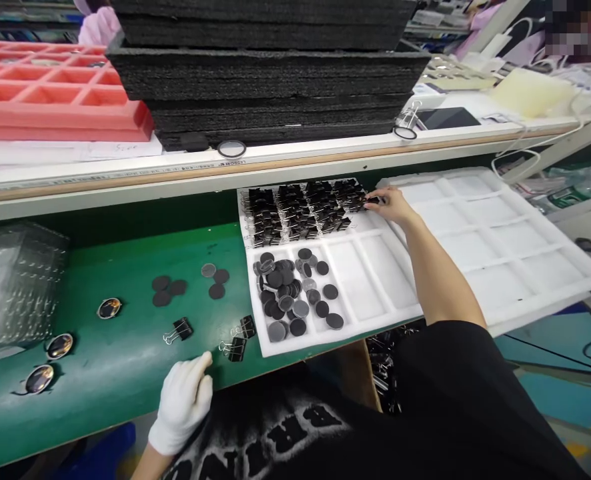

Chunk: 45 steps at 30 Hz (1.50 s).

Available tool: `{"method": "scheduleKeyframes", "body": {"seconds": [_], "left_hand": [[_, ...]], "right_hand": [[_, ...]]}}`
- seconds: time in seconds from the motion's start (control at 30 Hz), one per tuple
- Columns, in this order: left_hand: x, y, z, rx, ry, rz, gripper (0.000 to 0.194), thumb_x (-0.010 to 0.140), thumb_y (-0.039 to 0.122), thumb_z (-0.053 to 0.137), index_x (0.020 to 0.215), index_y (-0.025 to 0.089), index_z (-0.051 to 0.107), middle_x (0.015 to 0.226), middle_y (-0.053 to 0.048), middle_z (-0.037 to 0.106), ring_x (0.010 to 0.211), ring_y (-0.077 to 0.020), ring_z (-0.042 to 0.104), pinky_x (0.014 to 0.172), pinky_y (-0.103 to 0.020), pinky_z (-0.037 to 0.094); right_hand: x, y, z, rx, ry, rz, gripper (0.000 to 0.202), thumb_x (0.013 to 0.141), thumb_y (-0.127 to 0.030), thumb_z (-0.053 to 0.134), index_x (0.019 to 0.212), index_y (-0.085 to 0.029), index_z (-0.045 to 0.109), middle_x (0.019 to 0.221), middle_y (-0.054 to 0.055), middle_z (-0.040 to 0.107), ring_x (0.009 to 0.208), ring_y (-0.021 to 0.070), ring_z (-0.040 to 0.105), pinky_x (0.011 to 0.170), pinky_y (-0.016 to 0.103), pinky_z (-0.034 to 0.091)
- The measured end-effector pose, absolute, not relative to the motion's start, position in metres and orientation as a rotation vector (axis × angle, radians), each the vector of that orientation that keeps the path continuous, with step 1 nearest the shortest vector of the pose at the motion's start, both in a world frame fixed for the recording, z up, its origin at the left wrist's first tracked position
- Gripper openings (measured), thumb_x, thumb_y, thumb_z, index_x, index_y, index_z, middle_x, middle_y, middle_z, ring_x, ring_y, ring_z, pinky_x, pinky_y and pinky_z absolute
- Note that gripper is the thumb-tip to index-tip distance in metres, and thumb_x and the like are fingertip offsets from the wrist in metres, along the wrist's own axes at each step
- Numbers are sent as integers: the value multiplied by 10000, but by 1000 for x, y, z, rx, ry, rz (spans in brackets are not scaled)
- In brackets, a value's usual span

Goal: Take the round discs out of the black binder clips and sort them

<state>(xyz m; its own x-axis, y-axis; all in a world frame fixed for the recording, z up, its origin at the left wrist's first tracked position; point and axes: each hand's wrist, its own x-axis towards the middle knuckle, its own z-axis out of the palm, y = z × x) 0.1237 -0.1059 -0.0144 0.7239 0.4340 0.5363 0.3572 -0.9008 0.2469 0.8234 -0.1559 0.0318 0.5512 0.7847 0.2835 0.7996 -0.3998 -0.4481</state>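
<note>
My right hand (393, 205), bare, reaches to the far end of a white foam tray (345, 244). Its thumb and fingertips pinch a black binder clip (372, 200) at the right end of packed rows of binder clips (300, 210). Near the table's front edge, my left hand (183, 400) wears a white glove; its fingers are curled, and whatever they may hold is hidden. Just beyond that hand lie loose binder clips (236, 349) and another binder clip (179, 329). Many dark round discs (285, 283) fill the tray's near-left compartment.
Small groups of dark discs (169, 291) and round shiny lens-like pieces (109, 308) lie on the green table (135, 360). Clear plastic trays (20, 287) stand left; another white tray (485, 240) sits right. Above, a shelf carries black foam sheets (270, 87) and a red tray (60, 117).
</note>
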Motion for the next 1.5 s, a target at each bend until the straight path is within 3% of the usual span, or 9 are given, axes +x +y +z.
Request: {"method": "scheduleKeyframes", "body": {"seconds": [0.17,0.3,0.43,0.57,0.63,0.8,1.0,1.17,1.5], "left_hand": [[125,-106,-14,2773,707,886,476,946,102,536,1405,224,571,941,-80,810,750,-221,757,677,-329,579],[124,-108,-13,2737,731,800,609,916,116,532,1497,298,521,971,-83,819,758,-259,774,657,-375,593],[120,-110,-15,2673,771,823,598,906,118,536,1470,318,549,966,-71,804,735,-255,756,666,-384,596],[106,-108,-18,2589,1009,944,591,931,143,560,1505,266,496,1149,-136,730,1028,-293,737,901,-458,623],[95,-98,-17,2562,1245,985,593,943,193,576,1526,224,466,1292,-186,653,1225,-332,666,1018,-514,586],[48,-38,-3,2487,1833,900,621,934,372,594,1468,80,471,1392,-272,549,1388,-381,522,1198,-567,415],[-4,13,25,2297,2197,465,729,889,576,627,1432,98,539,1446,-274,542,1377,-420,494,1161,-546,384],[-7,11,31,2173,2323,127,834,866,710,621,1474,142,553,1410,-257,589,1260,-467,541,1035,-555,443],[42,10,19,2169,2271,365,952,859,693,672,1635,214,402,1551,-229,502,1375,-446,459,1056,-533,396]], "right_hand": [[815,-150,16,-2211,-1168,63,234,738,-297,816,956,-213,809,1011,106,674,1150,303,587,1086,480,501],[798,-155,18,-2195,-1067,25,435,736,-320,821,1143,-175,777,1199,139,637,1216,287,567,1104,455,483],[753,-175,47,-2165,-945,-1,415,821,-351,727,1198,-176,727,1293,163,631,1080,262,620,945,427,533],[671,-209,72,-2096,-1275,412,313,864,-499,757,1001,-220,794,1088,122,757,906,251,682,774,376,548],[631,-226,68,-2139,-1571,744,412,885,-576,738,1152,-267,795,1137,117,758,944,296,713,779,420,582],[589,-246,30,-2280,-1626,431,483,886,-673,637,1233,-346,714,1162,153,633,726,332,693,836,596,604],[605,-233,10,-2221,-1703,276,433,854,-628,619,1283,-580,631,922,105,585,712,370,662,756,585,562],[613,-221,3,-2159,-1796,168,304,810,-602,662,1104,-524,660,968,119,608,778,374,668,730,556,540],[573,-200,61,-2224,-1694,158,305,796,-665,638,1034,-477,606,1098,80,722,730,346,691,696,569,542]]}}
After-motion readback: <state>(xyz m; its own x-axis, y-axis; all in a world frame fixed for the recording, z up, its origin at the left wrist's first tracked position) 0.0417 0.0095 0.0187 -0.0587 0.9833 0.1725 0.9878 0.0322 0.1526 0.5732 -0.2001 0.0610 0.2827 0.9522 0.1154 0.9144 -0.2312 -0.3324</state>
